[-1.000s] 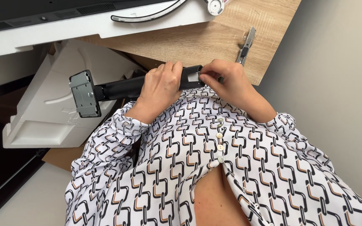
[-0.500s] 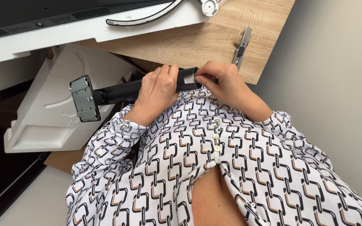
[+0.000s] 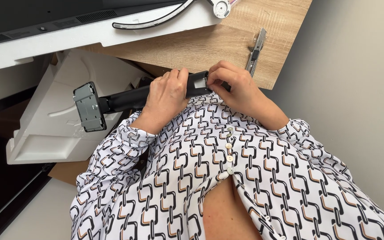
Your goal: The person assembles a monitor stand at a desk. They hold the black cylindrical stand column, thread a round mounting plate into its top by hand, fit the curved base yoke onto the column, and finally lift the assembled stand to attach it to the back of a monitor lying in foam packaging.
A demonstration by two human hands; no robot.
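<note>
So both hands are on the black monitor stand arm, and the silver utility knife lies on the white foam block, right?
Not quite. The head view shows the silver utility knife lying on the light wooden tabletop, not on the white foam block. The rest holds: the left hand and right hand both grip the black monitor stand arm.

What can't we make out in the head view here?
- Right end of the black stand arm: covered by the right hand, so what its fingers pinch is hidden.
- Middle of the arm: wrapped by the left hand.
- Curved metal base: cut off by the top edge.
- Utility knife: too small to tell whether the blade is out.
</note>
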